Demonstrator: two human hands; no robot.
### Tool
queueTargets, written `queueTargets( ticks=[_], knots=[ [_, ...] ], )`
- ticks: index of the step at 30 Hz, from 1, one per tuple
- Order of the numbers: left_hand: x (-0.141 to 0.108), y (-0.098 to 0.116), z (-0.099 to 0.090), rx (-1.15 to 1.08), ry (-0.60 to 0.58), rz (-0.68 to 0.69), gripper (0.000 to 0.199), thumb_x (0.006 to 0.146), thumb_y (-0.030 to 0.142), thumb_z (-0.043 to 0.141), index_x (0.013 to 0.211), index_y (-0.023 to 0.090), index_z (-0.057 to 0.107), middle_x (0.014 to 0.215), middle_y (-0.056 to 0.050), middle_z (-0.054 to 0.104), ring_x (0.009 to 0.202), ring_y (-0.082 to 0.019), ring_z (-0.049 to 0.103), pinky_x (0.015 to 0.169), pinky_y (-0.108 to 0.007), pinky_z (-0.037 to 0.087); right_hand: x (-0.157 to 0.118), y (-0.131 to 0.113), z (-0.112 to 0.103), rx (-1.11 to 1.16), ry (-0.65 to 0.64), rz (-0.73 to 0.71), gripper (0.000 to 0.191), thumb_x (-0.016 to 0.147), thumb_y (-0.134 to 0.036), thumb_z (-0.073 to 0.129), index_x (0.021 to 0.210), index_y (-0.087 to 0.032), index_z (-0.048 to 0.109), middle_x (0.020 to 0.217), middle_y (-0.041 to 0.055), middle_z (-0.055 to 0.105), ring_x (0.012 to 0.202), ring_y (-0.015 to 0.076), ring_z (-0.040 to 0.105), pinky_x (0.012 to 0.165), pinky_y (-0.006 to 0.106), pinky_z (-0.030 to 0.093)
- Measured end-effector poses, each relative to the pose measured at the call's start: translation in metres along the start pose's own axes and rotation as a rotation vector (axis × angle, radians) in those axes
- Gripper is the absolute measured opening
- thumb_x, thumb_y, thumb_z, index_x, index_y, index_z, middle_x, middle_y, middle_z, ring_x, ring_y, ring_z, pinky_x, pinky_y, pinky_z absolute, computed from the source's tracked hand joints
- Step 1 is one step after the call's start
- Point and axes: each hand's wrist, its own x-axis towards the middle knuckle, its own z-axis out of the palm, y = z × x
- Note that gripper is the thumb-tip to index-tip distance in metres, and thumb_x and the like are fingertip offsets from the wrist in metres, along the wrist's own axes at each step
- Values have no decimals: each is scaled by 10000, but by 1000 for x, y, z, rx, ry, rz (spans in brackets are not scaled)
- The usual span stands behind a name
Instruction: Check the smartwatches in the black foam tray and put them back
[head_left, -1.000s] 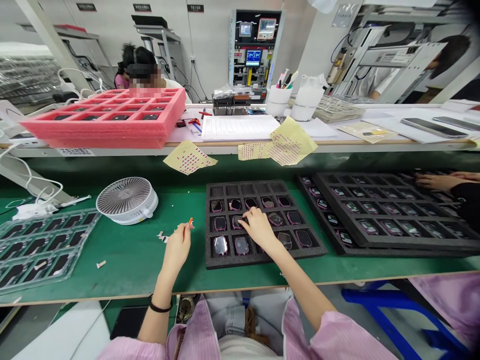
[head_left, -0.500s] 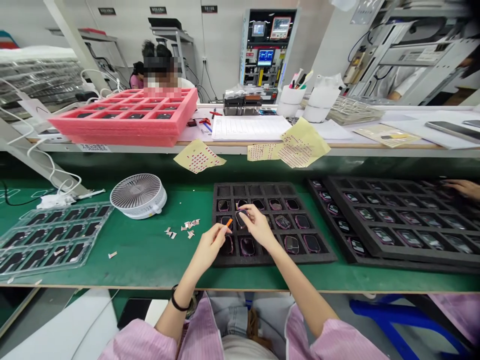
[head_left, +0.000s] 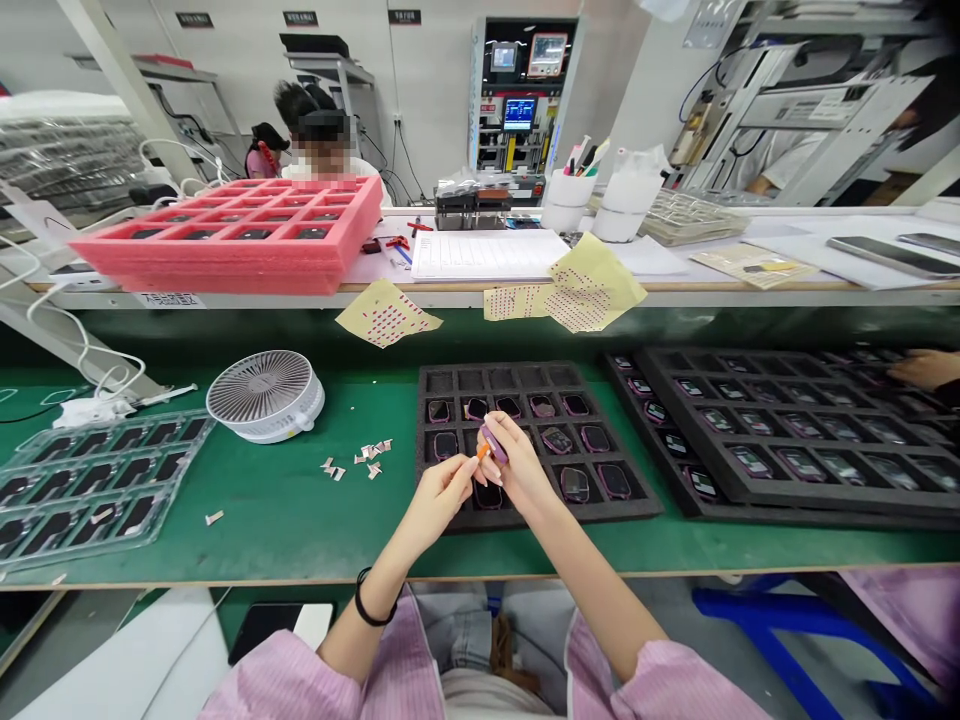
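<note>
Purple-rimmed rounded-rectangular piece [head_left: 493, 443] is pinched in the fingertips of the right hand [head_left: 519, 472], its long axis slanting toward that palm; a thin orange-tipped tool [head_left: 484, 453] is pinched by the left hand [head_left: 442, 505] just beside it, above a black foam tray [head_left: 540, 508].

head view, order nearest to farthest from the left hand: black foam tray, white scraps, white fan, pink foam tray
From the left hand:
1. Black foam tray, right under it.
2. White scraps, on the green mat, left.
3. White fan, farther left.
4. Pink foam tray, on the back shelf.
</note>
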Motion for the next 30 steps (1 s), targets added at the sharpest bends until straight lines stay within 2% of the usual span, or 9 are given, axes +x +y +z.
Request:
queueTargets(
  ticks=[7, 14, 17, 21, 24, 30],
  knots=[
    [-1, 3, 0, 1, -4, 2, 430, 846, 553, 452, 732, 148, 542, 477, 91, 300, 380, -34, 212, 369, -179, 167, 0, 2, 1, 20, -37, 19, 307, 769, -406, 679, 737, -205, 449, 532, -97, 497, 283, 13, 330, 273, 137, 224],
    [-2, 3, -6, 69, -11, -6, 474, 833, 587, 451, 734, 141, 577, 463, 82, 301, 389, -43, 226, 375, -190, 169, -2, 2, -1, -170, 7, -79, 299, 768, -404, 677, 734, -206, 455, 494, -111, 449, 282, 18, 349, 285, 137, 228],
    [-3, 3, -4, 34, -21, -7, 478, 825, 597, 463, 720, 143, 567, 464, 82, 301, 387, -40, 214, 374, -190, 157, -1, 6, -3, -104, -43, 6, 336, 751, -432, 678, 707, -206, 434, 487, -112, 457, 264, 8, 303, 268, 133, 182],
    [-4, 0, 0, -25, -16, 6, 492, 809, 615, 483, 683, 142, 537, 459, 83, 299, 382, -31, 201, 376, -191, 139, 0, 12, -5, 83, -139, 178, 363, 743, -439, 675, 697, -211, 396, 469, -124, 447, 258, -9, 169, 256, 129, 116],
    [-4, -3, 2, -42, -2, 14, 490, 806, 611, 494, 688, 138, 543, 451, 86, 298, 376, -25, 196, 376, -190, 135, 0, 15, -6, 149, -131, 191, 353, 736, -400, 694, 717, -213, 395, 455, -126, 438, 277, -9, 134, 268, 125, 79],
    [-3, -4, 3, -95, -8, -11, 486, 787, 616, 514, 715, 137, 557, 432, 98, 299, 351, -18, 177, 357, -181, 136, 3, 20, -9, 169, -72, 182, 410, 691, -396, 739, 673, -213, 372, 401, -122, 408, 284, 2, 183, 278, 127, 86]
  ],
)
